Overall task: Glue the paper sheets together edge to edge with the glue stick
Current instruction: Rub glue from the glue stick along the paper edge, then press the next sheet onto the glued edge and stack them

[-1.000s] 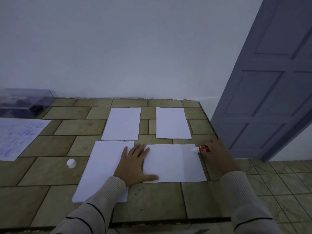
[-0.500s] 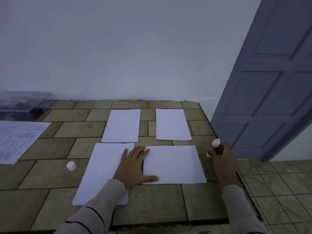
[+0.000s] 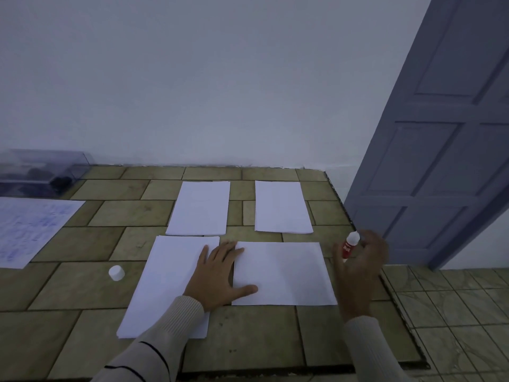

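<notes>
Left hand [image 3: 217, 274]: palm down, flat, fingers straight, slightly fanned, pointing away from body; thumb stretched out to right. Left forearm in cream ribbed sleeve with thin dark stripes [image 3: 162, 337], entering from lower left, angled up and right. Right hand [image 3: 360, 268]: back toward camera, fingers curled round small red glue stick with white tip [image 3: 347, 245], tip uppermost. Right forearm in same sleeve, entering from lower right

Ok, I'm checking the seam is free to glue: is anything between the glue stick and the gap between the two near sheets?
Yes: the left hand lies flat across that gap, thumb on the near-right sheet. The glue stick, gripped by the right hand, is out beyond that sheet's right edge.
</notes>
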